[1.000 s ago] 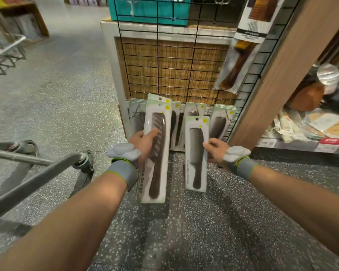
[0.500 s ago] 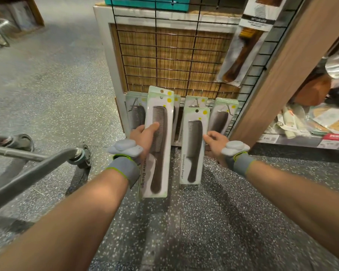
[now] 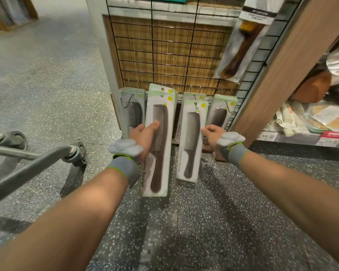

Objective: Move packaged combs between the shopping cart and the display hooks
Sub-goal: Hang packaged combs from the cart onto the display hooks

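Brown comb (image 3: 161, 153), grey comb (image 3: 192, 141), white-green pkgs (image 3: 170, 163)

The left hand (image 3: 143, 133) shows only its thumb; its other fingers are behind the big comb pack (image 3: 159, 145). The right hand (image 3: 213, 136) has its fingertips behind the small comb pack (image 3: 191, 142). The shopping cart (image 3: 27, 170) is cut off by the left edge, so only bars and wheels show. The brown comb pack (image 3: 241, 47) runs off the top. Things on the shelf (image 3: 299, 139) look blurry, maybe paper packs.
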Action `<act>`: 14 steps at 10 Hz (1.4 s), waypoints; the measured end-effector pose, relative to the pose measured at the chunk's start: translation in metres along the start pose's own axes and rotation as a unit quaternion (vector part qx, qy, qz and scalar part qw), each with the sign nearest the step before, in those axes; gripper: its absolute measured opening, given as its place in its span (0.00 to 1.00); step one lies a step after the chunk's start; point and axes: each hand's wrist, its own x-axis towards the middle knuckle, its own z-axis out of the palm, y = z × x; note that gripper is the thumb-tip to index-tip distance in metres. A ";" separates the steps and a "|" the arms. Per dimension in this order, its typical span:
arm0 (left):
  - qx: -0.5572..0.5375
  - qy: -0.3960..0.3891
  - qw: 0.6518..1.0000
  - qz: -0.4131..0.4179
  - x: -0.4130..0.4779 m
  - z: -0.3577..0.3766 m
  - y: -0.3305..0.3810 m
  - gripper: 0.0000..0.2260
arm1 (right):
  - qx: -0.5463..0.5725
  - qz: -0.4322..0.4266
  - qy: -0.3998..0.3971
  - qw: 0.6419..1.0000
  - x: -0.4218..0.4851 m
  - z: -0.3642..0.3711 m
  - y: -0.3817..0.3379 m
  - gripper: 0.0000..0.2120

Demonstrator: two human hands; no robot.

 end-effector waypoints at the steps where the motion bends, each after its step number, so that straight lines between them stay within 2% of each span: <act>1: 0.001 -0.008 1.000 0.000 0.002 0.000 -0.002 0.28 | 0.048 0.033 0.011 0.998 0.009 0.004 -0.012 0.13; 2: -0.006 -0.013 1.000 0.000 0.007 0.000 -0.004 0.28 | 0.050 0.051 -0.001 0.997 0.034 0.011 -0.012 0.06; 3: -0.008 -0.031 0.999 0.002 0.008 0.002 -0.006 0.22 | 0.067 0.071 0.012 0.995 0.050 0.017 -0.012 0.09; 4: -0.011 -0.041 0.999 -0.005 0.010 -0.001 -0.007 0.25 | 0.100 0.089 0.022 0.991 0.086 0.021 0.006 0.20; 5: -0.013 -0.048 0.999 -0.018 0.015 -0.004 -0.009 0.25 | 0.021 0.086 0.026 0.996 0.121 0.027 0.032 0.34; 6: -0.032 -0.057 0.998 -0.021 0.012 -0.004 -0.006 0.32 | -0.052 0.105 -0.044 0.992 0.062 0.029 0.000 0.29; 7: -0.055 -0.042 0.997 -0.015 0.022 -0.005 -0.013 0.47 | 0.009 0.111 -0.168 0.980 -0.005 0.043 -0.028 0.05; 8: -0.088 -0.059 0.994 -0.026 0.012 -0.007 -0.003 0.28 | 0.092 0.075 -0.148 0.982 -0.038 0.053 -0.049 0.15; 9: -0.102 -0.071 0.992 -0.038 0.004 -0.009 0.004 0.24 | 0.118 0.075 -0.131 0.982 -0.048 0.049 -0.061 0.13; 10: -0.096 -0.069 0.992 -0.041 0.002 -0.015 0.008 0.31 | 0.093 0.038 -0.155 0.983 -0.060 0.039 -0.070 0.15; 11: -0.063 -0.078 0.994 -0.033 -0.008 -0.020 0.015 0.24 | 0.069 -0.030 -0.181 0.981 -0.065 0.036 -0.067 0.10; 12: -0.056 -0.093 0.993 -0.036 -0.003 -0.024 0.011 0.28 | 0.035 -0.044 -0.180 0.982 -0.066 0.033 -0.063 0.08; 13: -0.022 -0.047 0.999 -0.013 0.001 -0.028 0.008 0.26 | 0.003 -0.026 -0.170 0.985 -0.067 0.022 -0.062 0.09; 14: -0.009 -0.025 1.000 0.014 -0.019 -0.030 0.017 0.15 | -0.008 -0.037 -0.119 0.992 -0.066 0.010 -0.055 0.12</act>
